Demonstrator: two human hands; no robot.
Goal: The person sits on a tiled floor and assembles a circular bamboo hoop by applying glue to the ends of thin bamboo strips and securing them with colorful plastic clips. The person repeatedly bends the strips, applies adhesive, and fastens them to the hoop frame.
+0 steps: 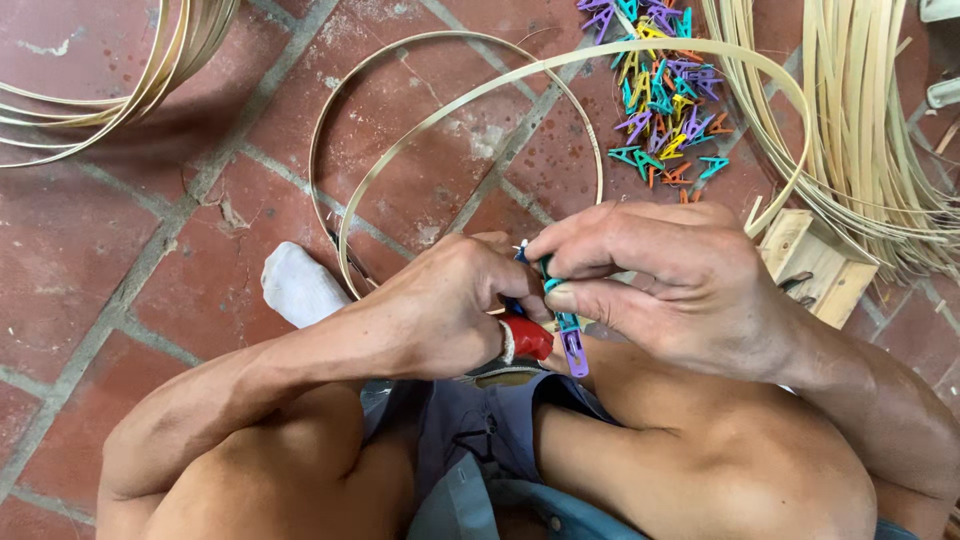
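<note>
My left hand (445, 310) and my right hand (650, 275) meet in front of my knees over a bent bamboo strip hoop (470, 95). The left hand grips the hoop's near end together with a red-handled tool (527, 338). The fingers of my right hand pinch a teal clip (548, 275) onto the strip, and a purple clip (574, 352) hangs just below. A second bamboo hoop (330, 110) lies on the floor under the first. How the strip ends overlap is hidden by my fingers.
A heap of small coloured plastic clips (660, 90) lies on the red tile floor (120, 260) at the top. Loose bamboo strips (860, 130) pile up on the right, more hoops (150, 80) top left. A wooden block (815, 265) sits by my right hand. My socked foot (298, 287) rests inside the hoop.
</note>
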